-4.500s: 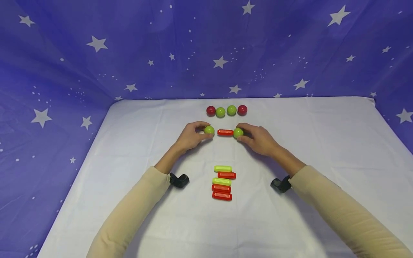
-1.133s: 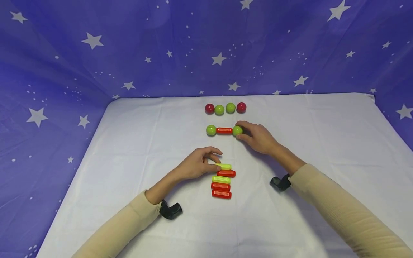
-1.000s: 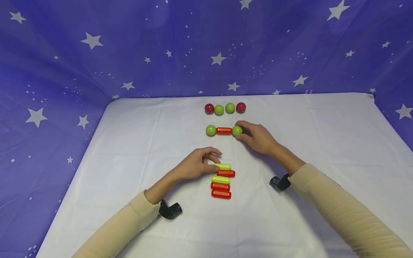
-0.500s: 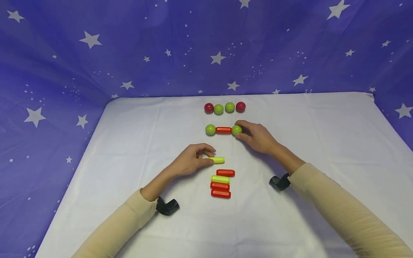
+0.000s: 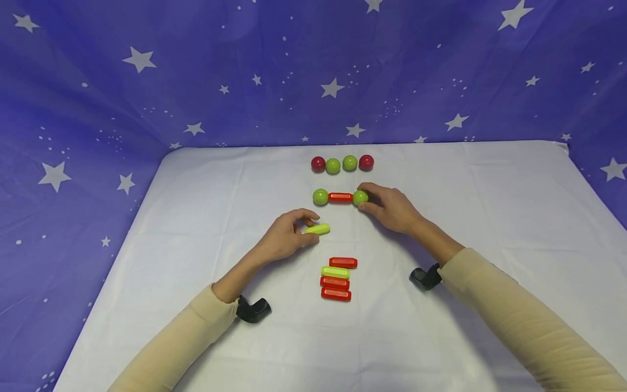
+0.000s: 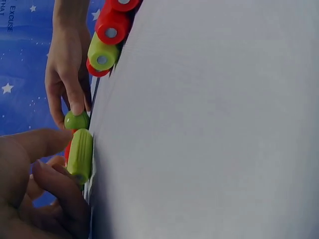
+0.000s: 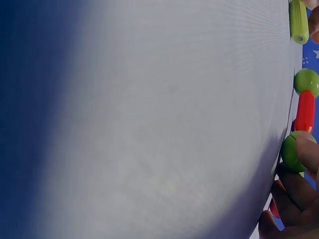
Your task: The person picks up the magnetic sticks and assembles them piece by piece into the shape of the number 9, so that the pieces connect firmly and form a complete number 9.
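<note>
My left hand [image 5: 286, 235] pinches a ribbed yellow-green rod [image 5: 320, 229] between thumb and fingers, its near end covered by them. In the left wrist view a pale disc shows at the end of that rod [image 6: 81, 155]. Farther back, a red rod [image 5: 340, 197] lies between two green balls, in line and meeting both. Thumb and fingers of my right hand [image 5: 392, 209] hold the right-hand green ball [image 5: 360, 197]. The left-hand green ball [image 5: 320, 196] sits untouched at the other end.
A row of two red and two green balls [image 5: 350, 163] lies behind. Nearer me is a stack-like column of rods: a red rod [image 5: 343, 263], a yellow-green one [image 5: 335, 272] and two more red ones. A white cloth [image 5: 196, 218] covers the table; a starry blue curtain [image 5: 274, 65] hangs beyond.
My left hand left the left green ball, which now meets the red rod. It took the top yellow-green rod from the column and moved it back and left, tilting it. The right hand stayed.
</note>
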Tool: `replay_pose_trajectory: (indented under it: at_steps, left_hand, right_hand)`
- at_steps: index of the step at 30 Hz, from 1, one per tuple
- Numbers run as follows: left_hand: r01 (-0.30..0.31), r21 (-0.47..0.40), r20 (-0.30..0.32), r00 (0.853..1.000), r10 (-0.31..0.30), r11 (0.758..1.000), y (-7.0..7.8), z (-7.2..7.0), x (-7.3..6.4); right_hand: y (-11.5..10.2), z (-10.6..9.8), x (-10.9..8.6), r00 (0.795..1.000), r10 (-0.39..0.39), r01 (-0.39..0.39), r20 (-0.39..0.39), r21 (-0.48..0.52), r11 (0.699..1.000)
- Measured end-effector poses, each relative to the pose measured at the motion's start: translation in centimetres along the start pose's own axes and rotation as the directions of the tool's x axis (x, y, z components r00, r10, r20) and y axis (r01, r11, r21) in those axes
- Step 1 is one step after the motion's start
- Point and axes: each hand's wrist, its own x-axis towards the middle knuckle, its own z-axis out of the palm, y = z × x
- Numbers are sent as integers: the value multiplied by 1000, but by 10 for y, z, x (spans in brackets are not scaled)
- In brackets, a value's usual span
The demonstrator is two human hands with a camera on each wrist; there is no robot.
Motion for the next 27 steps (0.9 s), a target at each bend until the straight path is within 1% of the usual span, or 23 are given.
replay_pose_trajectory:
  at_steps: [5,10,14,20,23,27]
  left_hand:
    - [10,93,-11,1000,-9,996,1,5,3]
    - [18,117,-33,999,-14,993,2,7,5]
    - [26,97,-33,999,-22,995,2,8,5]
    - [51,21,-45,998,-50,998,3,7,4]
    - [52,-5,-56,997,-52,999,3,7,4]
    - [43,-21,-85,995,-45,999,3,8,3]
  right_hand:
    - [0,0,0,1000,-7,7,-5,10,1000]
    - [0,0,1,1000,-10,10,-9,8,1000]
    - [0,0,1,1000,-3,3,-10,-1,1000]
    - [1,0,0,1000,2,-2,-9,-6,1000]
    - [1,0,0,1000,3,-3,-6,-7,1000]
    - [1,1,1,1000,1,-1,2,-5,1000]
